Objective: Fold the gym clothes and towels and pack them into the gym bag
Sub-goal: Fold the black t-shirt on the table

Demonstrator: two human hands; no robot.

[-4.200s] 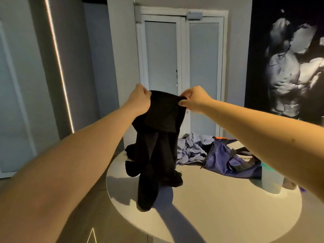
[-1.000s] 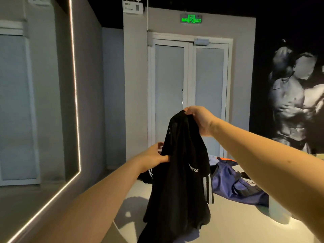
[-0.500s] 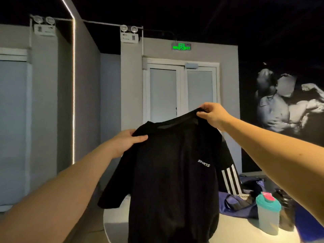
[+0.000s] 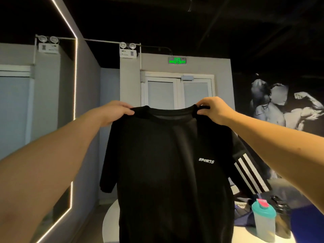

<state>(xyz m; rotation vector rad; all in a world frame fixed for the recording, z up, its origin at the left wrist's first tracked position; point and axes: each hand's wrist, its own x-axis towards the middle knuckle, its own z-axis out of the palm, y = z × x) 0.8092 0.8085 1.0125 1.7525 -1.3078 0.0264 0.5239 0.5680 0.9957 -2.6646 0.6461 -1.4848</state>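
Left hand [image 4: 114, 111] holds shirt [image 4: 166, 163] above table [image 4: 111, 225].

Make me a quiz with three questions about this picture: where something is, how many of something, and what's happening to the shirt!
1. Where does the shaker bottle stand?
A. on the floor
B. on a chair
C. on the table

2. How many white stripes cross the T-shirt sleeve?
A. three
B. one
C. six

3. How is the T-shirt?
A. folded flat
B. held up, hanging open
C. rolled in a ball

Answers:
1 C: its base rests on the white tabletop at the right.
2 A: three white bands show on the sleeve.
3 B: the left hand and right hand pinch it at the shoulders.
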